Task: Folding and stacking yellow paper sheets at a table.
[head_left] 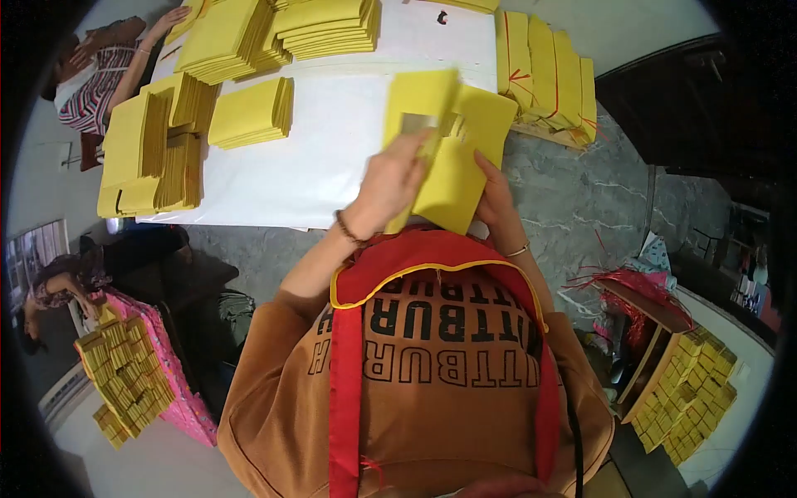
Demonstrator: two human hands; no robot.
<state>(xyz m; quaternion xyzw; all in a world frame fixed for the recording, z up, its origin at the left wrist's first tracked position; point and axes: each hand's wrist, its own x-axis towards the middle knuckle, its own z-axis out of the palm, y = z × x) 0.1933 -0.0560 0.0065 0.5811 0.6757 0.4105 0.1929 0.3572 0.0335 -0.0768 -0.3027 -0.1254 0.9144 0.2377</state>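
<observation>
At table (290,178), hands (390,183) (497,192) (braceleted), on yellow paper (455,178)

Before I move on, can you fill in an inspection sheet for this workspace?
Surface: white tabletop.
Job's things: yellow paper piece in hand; small yellow stack; red-tied yellow bundles at right.
Clutter: small dark item, kind unclear; red strands at right.
Hands: left hand blurred against the paper, grip unclear; right hand grips its right edge.
Cables: thin black cord or strap by the wearer's right side.
Surroundings: grey floor; person in striped clothing, upper left; pink-patterned panel beside more yellow stacks, lower left.
</observation>
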